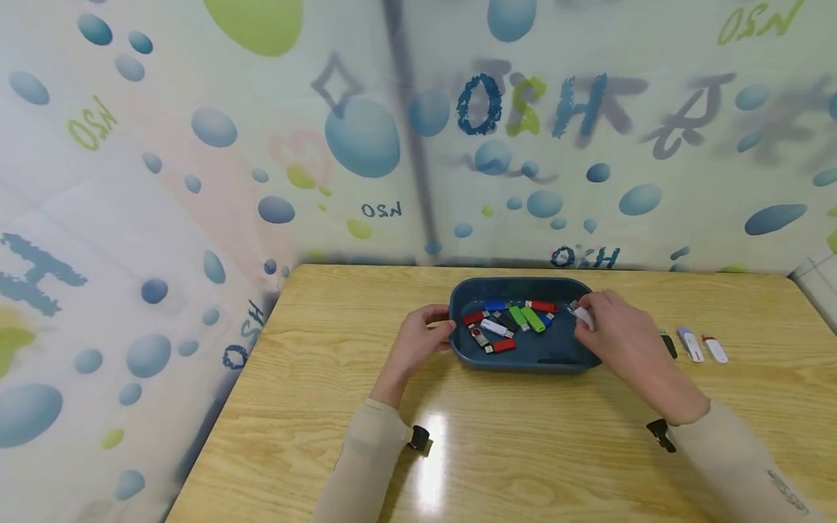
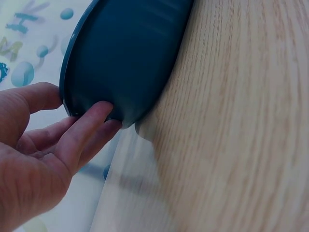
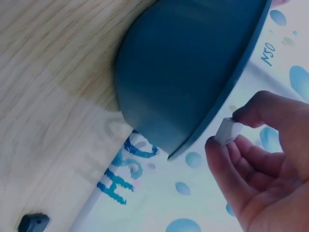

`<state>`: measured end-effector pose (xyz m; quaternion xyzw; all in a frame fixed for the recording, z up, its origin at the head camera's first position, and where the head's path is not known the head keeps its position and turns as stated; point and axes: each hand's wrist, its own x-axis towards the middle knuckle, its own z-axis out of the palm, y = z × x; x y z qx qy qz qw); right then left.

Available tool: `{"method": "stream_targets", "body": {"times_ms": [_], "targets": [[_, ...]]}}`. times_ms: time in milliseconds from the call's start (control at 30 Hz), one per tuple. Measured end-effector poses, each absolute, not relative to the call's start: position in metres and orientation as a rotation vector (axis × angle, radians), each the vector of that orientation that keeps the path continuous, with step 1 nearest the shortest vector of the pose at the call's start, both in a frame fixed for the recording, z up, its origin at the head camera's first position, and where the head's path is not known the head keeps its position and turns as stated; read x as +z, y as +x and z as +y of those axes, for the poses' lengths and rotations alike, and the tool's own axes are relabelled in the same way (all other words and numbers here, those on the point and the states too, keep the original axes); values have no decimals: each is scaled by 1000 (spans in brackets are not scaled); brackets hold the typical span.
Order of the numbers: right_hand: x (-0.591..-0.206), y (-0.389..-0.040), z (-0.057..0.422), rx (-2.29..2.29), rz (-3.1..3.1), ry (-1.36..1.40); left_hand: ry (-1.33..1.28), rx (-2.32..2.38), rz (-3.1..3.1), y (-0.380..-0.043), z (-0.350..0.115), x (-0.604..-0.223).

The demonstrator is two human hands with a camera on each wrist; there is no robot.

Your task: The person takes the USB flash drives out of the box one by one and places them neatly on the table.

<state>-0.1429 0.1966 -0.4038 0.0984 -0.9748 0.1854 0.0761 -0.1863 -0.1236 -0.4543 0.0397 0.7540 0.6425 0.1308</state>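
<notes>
A dark blue plastic tray (image 1: pixel 567 347) stands on the table with several USB sticks lying in its left and middle part, among them a green one (image 1: pixel 532 319), a white one (image 1: pixel 497 328) and a red one (image 1: pixel 500 346). My left hand (image 1: pixel 423 335) holds the tray's left end, thumb at the rim and fingers against the outer wall (image 2: pixel 125 63). Over the right end, my right hand (image 1: pixel 617 335) pinches a white USB stick (image 1: pixel 583 316) between thumb and fingertips. From the right wrist, this stick (image 3: pixel 228 131) shows just beyond the tray's rim.
Right of the tray, a black USB stick (image 1: pixel 668 344), a white and purple one (image 1: pixel 690 344) and a white and red one (image 1: pixel 716 349) lie on the wooden table (image 1: pixel 523 450). A patterned curtain (image 1: pixel 366 232) hangs behind the table and along its left side.
</notes>
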Motion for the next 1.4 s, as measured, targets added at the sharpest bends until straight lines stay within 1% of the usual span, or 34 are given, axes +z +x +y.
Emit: {"method": "stream_targets", "body": {"times_ms": [233,600,967,1400], "targets": [[-401,-132,213,571,-2824,296,108,1877,2191,-186,-123,-455],[-396,-126,255,641,-2836,156,106,1855,2208,-185,-122,-453],[-401,-124,304,637,-2822,-34,100,1832,2226,-185,-122,-452],[-410,-117,337,601,-2852,-181,111,1843,2217,-183,-122,-451]]}}
